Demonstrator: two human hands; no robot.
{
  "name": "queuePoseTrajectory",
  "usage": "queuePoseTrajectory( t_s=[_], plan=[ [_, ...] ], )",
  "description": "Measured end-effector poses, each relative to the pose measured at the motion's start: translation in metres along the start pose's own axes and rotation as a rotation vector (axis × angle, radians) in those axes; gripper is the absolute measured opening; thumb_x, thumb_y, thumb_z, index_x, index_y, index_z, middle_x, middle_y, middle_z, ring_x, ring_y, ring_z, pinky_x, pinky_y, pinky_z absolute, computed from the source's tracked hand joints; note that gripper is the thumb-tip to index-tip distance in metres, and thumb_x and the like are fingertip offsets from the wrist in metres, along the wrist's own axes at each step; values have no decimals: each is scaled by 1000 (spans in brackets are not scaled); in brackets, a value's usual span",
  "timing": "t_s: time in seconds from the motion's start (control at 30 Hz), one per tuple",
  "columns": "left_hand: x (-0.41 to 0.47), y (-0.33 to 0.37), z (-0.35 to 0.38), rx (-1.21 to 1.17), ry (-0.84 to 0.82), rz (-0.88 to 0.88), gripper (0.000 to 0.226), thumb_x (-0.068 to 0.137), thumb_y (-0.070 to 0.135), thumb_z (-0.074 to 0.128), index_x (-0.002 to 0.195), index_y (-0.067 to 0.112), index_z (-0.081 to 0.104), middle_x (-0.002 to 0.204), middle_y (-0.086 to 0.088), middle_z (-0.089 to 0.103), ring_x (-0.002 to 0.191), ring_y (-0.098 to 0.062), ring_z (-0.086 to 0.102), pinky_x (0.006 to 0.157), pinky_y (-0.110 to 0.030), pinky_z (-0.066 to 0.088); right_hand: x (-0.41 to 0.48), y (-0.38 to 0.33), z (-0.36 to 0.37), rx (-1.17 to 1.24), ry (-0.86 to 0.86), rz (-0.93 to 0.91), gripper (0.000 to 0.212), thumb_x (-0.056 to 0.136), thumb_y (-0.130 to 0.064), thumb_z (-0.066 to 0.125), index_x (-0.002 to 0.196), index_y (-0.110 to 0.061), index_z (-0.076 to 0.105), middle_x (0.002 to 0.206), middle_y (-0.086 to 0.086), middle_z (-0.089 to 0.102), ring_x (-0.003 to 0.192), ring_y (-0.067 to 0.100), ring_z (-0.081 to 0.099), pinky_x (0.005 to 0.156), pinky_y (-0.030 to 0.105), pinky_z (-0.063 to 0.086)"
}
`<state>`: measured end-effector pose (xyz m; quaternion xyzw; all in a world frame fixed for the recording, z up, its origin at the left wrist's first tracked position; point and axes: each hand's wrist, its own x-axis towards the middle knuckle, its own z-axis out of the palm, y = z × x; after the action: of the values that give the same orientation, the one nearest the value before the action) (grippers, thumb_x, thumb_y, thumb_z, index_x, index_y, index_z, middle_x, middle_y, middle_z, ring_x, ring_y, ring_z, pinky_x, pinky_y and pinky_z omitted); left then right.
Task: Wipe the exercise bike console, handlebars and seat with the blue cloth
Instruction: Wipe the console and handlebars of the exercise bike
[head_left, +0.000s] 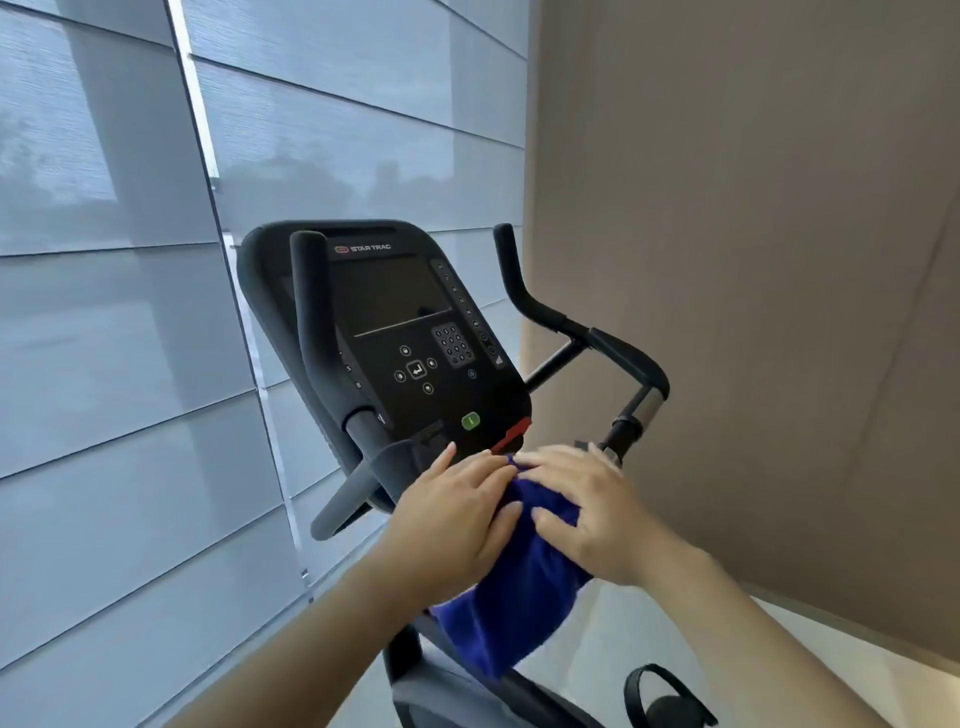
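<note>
Two hands are appearing at lower centre, left hand (454, 519) and right hand (597, 514); one blue cloth (519, 603), one console (395, 312), one pedal (667, 696) lower right.
</note>
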<state>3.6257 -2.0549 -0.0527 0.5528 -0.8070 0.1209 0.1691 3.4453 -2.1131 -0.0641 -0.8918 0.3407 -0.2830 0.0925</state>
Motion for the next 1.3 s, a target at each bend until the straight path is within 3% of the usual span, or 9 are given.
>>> queuePoseTrajectory(
  t_s=[0.1, 0.33, 0.47, 0.57, 0.67, 0.83, 1.0, 1.1, 1.3],
  plan=[
    [3, 20, 9, 75, -34, -4, 48, 96, 44, 16, 131, 21, 40, 137, 4, 46, 130, -13, 36, 115, -37, 4, -15, 12, 7, -61, 68, 127, 49, 84, -47, 33, 131, -39, 46, 151, -13, 27, 141, 6, 9, 117, 49, 1],
    [-11, 14, 2, 119, 11, 2, 47, 94, 36, 24, 134, 18, 41, 141, 3, 44, 137, -16, 30, 115, -38, 0, -26, -22, 28, 37, 190, 157, 56, 85, -29, 21, 134, -25, 47, 145, -10, 40, 139, 3, 18, 118, 36, 1],
    [2, 24, 6, 92, -88, 14, 46, 94, 34, 24, 133, 16, 39, 146, -1, 37, 140, -18, 21, 116, -40, 1, -21, -5, 14, 161, 121, 268, 58, 90, -16, 33, 146, -24, 21, 156, -7, 16, 143, 7, 6, 119, 40, 10],
    [20, 39, 7, 108, -142, 3, 26, 94, 34, 26, 90, 18, 46, 101, 0, 56, 113, -19, 49, 115, -43, 11, -13, 10, 5, 230, 125, 317, 65, 93, -16, 42, 147, -29, 7, 157, -10, 1, 143, 14, 11, 115, 41, 22],
    [38, 49, 12, 158, -226, -27, 34, 95, 44, 29, 78, 18, 44, 77, 3, 51, 93, -17, 56, 113, -45, 16, -10, 31, -2, 77, 240, 315, 50, 92, -24, 51, 137, -20, 28, 154, -4, 16, 131, 20, 36, 100, 37, 42],
    [69, 69, 32, 262, -304, -191, 46, 94, 50, 32, 97, 14, 60, 94, 0, 63, 102, -19, 55, 112, -43, 15, 0, 66, -12, -178, 288, 156, 37, 92, -29, 54, 127, -17, 54, 139, 1, 44, 127, 19, 38, 98, 40, 43],
    [96, 86, 33, 358, -497, -355, 47, 92, 52, 33, 116, 19, 57, 120, 2, 59, 123, -20, 44, 113, -45, 5, 0, 94, -33, -75, -65, 24, 58, 94, -21, 44, 147, -18, 22, 153, -1, 21, 139, 17, 22, 110, 39, 33],
    [104, 90, 34, 304, -379, -454, 62, 81, 48, 55, 129, 9, 43, 130, -7, 49, 125, -26, 39, 111, -43, 18, -1, 115, -51, -246, -185, -100, 78, 87, -35, 57, 149, -21, 11, 158, -4, 6, 143, 18, 13, 109, 37, 29],
    [117, 101, 60, 160, -339, -534, 86, 75, 33, 67, 138, -1, 18, 126, -11, 47, 103, -25, 56, 66, -30, 45, 17, 124, -42, -176, -223, -230, 84, 73, -23, 75, 140, -5, 28, 149, 10, 26, 135, 26, 26, 113, 34, 23]
  ],
)
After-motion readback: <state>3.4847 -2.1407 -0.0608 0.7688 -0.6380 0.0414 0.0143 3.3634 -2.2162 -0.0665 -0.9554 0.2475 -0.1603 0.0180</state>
